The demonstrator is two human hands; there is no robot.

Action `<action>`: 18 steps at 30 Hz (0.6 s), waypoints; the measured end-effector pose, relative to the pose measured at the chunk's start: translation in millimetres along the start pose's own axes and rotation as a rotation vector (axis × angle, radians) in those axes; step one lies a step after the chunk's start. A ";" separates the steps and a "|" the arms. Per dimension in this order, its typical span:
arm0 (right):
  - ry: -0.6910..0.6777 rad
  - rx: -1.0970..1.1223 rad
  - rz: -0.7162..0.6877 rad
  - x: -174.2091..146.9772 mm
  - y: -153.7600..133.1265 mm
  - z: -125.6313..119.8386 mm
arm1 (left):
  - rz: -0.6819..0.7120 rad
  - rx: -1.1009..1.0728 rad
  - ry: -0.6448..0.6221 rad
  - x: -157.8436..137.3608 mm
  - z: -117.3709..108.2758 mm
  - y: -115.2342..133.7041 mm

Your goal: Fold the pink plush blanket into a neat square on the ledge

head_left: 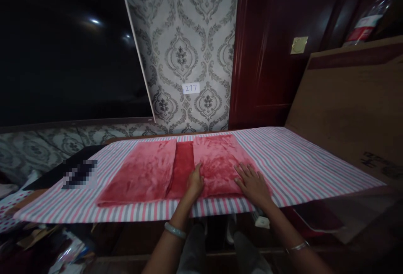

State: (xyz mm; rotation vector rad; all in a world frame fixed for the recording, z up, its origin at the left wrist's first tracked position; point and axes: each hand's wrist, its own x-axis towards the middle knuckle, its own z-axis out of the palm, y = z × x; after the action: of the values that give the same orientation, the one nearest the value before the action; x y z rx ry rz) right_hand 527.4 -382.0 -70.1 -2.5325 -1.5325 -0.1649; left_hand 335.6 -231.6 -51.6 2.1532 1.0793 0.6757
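Observation:
A pink-red plush cloth [141, 173] lies on a striped cloth cover [302, 160]. Its left and right sides are folded inward, with a darker red strip [183, 164] showing between the two flaps. My left hand [195, 180] touches the inner edge of the right flap, index finger stretched forward; its other fingers are partly hidden. Spread flat, my right hand [253, 183] presses on the outer part of that same flap, fingers apart.
A large dark television [69, 51] stands at the left by the patterned wall. At the right is a big cardboard box [349, 106] with a plastic bottle [365, 26] on top. Assorted clutter [66, 253] lies below the table's left front edge.

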 end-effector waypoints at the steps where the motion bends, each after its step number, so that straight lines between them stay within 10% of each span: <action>1: -0.003 -0.001 0.003 -0.3 -0.2 -0.1 | 0.001 0.015 -0.004 -0.8 0.0 -0.9; 18: -0.021 0.068 0.054 7.5 12.9 1.7 | 0.036 -0.130 0.009 8.4 0.7 -17.4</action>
State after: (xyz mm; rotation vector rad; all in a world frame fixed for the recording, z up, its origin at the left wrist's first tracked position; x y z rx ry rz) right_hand 542.3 -381.0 -71.6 -2.5268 -1.4499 -0.0773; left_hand 331.7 -216.7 -63.3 2.0644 0.9756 0.7514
